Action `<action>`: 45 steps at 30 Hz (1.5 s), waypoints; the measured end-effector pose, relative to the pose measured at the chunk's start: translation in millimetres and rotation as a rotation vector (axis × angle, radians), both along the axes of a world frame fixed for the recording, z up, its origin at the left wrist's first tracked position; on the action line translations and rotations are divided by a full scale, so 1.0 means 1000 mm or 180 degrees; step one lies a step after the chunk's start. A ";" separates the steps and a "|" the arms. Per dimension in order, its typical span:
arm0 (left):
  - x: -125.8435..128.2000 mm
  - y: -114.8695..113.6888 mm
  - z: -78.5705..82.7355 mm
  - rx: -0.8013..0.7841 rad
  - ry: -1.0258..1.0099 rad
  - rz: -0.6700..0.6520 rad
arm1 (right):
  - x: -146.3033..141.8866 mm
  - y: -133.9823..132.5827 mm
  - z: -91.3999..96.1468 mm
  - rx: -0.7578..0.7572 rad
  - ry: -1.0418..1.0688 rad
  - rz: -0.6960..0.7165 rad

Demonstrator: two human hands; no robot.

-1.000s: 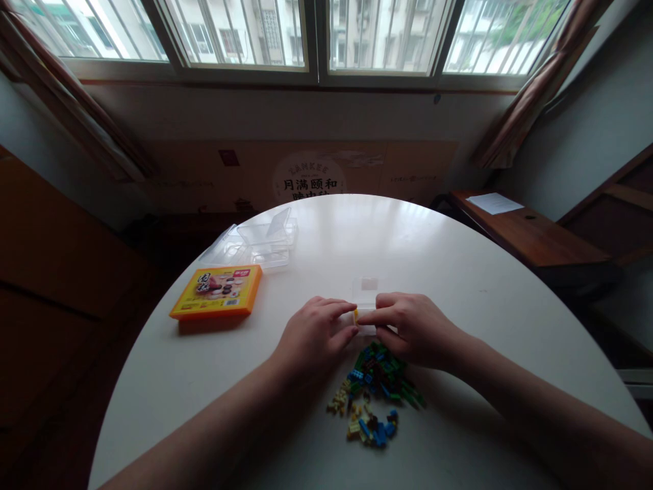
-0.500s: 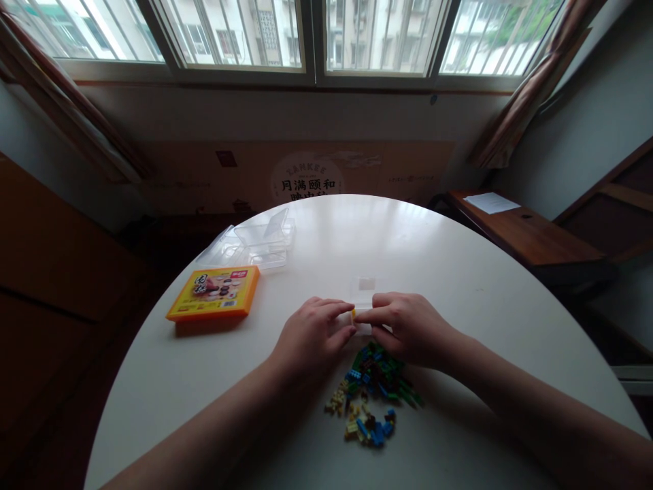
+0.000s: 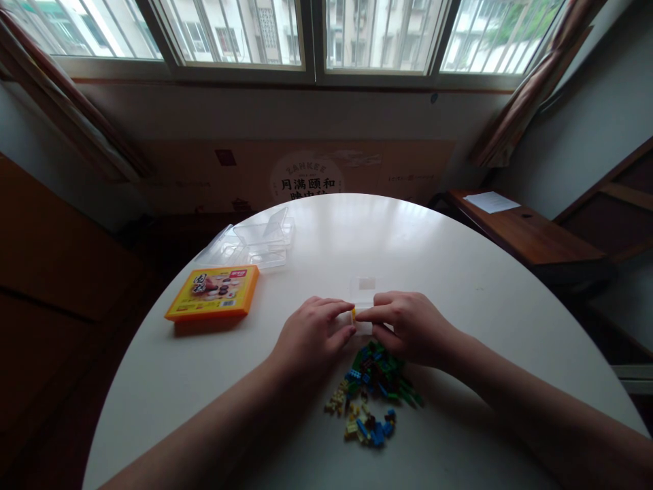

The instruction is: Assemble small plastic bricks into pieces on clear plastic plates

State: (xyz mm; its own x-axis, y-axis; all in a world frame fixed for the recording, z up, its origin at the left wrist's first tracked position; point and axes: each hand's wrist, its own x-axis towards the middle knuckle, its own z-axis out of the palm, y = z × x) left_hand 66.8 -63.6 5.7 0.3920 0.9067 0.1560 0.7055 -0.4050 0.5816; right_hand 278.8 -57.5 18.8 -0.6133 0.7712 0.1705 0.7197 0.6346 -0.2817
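Observation:
A small clear plastic box (image 3: 363,329) sits in front of me with its transparent lid (image 3: 366,283) raised at the back. My left hand (image 3: 313,330) grips the box's left side between fingers and thumb. A tiny yellow brick (image 3: 353,314) shows upright at that side, by my left fingertips. From the right, my right hand (image 3: 411,329) reaches over with its index fingertip against the yellow brick, while its thumb and other fingers bend around the box's right side. Just nearer to me lies a pile of green, blue and brown bricks (image 3: 380,371), with cream and blue bricks (image 3: 370,429) below it.
A yellow and orange game box (image 3: 214,292) lies on the left of the round white table (image 3: 459,286). Behind it are several clear plastic cases (image 3: 260,238), one with its lid up. Off the table's right edge stands a wooden desk (image 3: 551,238) with white paper (image 3: 491,202).
Almost nothing differs. My right hand has shifted very slightly, its index finger still against the yellow brick; my left hand stays in place.

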 end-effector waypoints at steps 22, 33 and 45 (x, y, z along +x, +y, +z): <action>0.000 0.002 -0.001 0.0039 0.0020 -0.0021 | -0.004 -0.001 0.001 -0.0003 -0.0100 0.0010; -0.001 0.002 -0.001 0.0032 -0.0008 -0.0020 | 0.000 0.000 0.000 -0.0008 0.0062 -0.0066; 0.001 -0.001 0.004 -0.0008 -0.0013 0.0107 | -0.003 0.002 -0.003 0.0050 -0.0016 -0.0258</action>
